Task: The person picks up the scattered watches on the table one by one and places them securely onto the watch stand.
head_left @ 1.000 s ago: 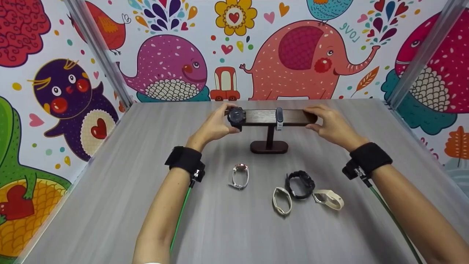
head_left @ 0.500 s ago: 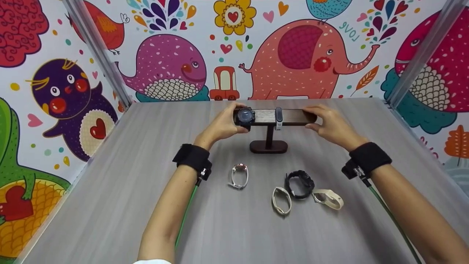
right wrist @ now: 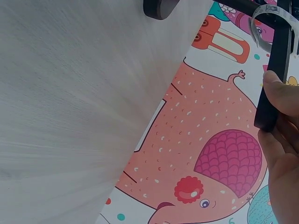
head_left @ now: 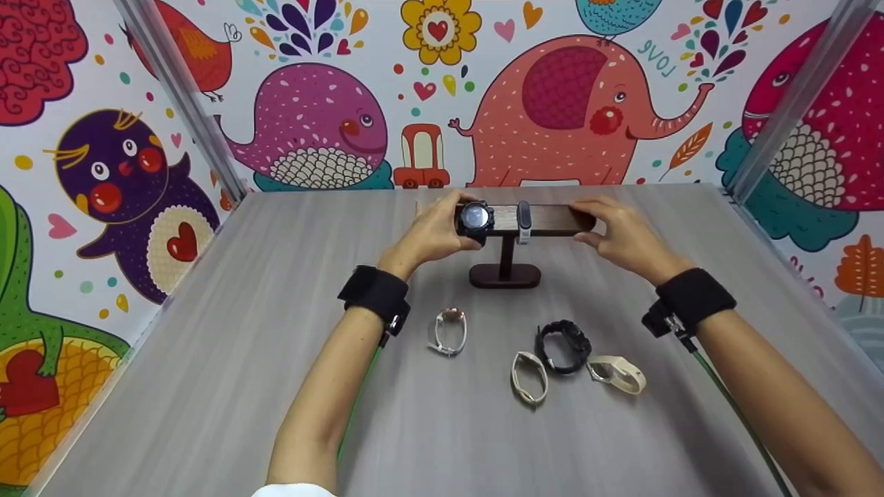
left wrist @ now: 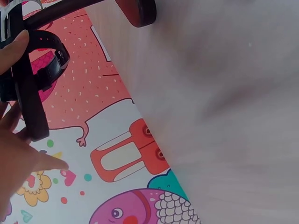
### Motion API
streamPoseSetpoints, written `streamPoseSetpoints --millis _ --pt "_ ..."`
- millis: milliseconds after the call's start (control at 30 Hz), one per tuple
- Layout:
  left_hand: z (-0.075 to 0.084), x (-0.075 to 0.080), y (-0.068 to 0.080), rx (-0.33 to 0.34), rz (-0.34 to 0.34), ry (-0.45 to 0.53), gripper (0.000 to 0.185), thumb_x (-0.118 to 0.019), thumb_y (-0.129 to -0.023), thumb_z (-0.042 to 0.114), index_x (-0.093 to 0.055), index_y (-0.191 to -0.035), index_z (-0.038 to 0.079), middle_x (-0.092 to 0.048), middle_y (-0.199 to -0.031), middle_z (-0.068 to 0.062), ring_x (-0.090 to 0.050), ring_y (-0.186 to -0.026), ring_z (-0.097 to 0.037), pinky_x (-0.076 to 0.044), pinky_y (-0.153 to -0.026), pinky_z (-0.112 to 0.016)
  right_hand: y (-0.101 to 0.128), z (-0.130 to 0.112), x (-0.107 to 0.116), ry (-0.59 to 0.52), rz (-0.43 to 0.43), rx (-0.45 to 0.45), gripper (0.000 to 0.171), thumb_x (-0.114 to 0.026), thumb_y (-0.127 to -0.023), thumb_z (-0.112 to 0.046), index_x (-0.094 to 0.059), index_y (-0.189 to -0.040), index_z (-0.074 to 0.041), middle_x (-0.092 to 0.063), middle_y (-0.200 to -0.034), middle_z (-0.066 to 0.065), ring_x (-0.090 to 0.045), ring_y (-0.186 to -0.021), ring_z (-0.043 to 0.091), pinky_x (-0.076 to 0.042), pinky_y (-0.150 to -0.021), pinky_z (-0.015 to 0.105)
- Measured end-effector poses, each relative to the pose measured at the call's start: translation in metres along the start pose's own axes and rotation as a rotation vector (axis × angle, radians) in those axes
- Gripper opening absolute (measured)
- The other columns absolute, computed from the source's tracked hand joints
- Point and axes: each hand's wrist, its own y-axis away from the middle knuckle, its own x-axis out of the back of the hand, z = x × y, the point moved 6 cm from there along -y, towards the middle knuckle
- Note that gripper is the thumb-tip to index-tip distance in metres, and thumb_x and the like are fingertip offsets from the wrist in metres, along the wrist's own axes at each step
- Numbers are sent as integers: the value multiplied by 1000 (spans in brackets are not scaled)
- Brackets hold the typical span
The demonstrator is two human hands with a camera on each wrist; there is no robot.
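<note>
A dark brown T-shaped watch stand (head_left: 552,219) stands upright near the back of the table. My left hand (head_left: 436,231) grips a black round-faced watch (head_left: 476,217) at the bar's left part. The watch's strap (left wrist: 55,43) loops around the bar in the left wrist view, its lower part hanging below. A smart band with a dark face and pale strap (head_left: 525,217) hangs around the bar right of the middle. Fingers and thumb of my right hand (head_left: 627,238) pinch the bar's right end.
On the grey table (head_left: 276,331) in front of the stand lie a white-strapped watch (head_left: 450,333), a cream band (head_left: 529,379), a black watch (head_left: 563,347) and a cream-strapped watch (head_left: 618,374). A wall with cartoon animals (head_left: 552,117) rises behind the table.
My left hand has slid the black watch rightward along the bar, from its left end toward the smart band. The right hand keeps its hold, and the watches on the table have not moved.
</note>
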Motion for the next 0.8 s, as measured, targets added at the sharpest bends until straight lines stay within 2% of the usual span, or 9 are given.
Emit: streamPoseSetpoints --millis 267,567,733,800 --pt "8 -6 -5 -34 -15 -65 71 -88 -75 22 -52 -135 14 -64 -137 -7 -52 -138 -25 14 -120 -68 0 0 0 8 12 22 50 -80 -81 1 -64 -129 5 -65 -127 23 -61 -115 40 -52 -99 55" --pt "14 -7 -8 -63 -28 -125 70 -88 -76 23 -52 -135 11 -67 -132 -9 -58 -132 -26 14 -119 -70 1 0 -1 -16 -9 6 50 -78 -82 2 -62 -130 6 -64 -127 24 -62 -113 39 -53 -98 54" --pt "19 -9 -10 -95 -66 -127 71 -86 -77 21 -50 -137 10 -65 -134 -10 -57 -133 -27 5 -126 -62 1 -1 -1 -13 -11 4 51 -78 -82 3 -62 -130 5 -65 -126 23 -62 -113 38 -53 -99 54" --pt "21 -10 -11 -92 -80 -114 71 -87 -77 20 -50 -137 10 -64 -135 -11 -56 -132 -28 -11 -128 -55 0 -1 -1 -11 -14 0 51 -78 -82 3 -62 -131 5 -65 -126 23 -62 -113 38 -53 -99 54"
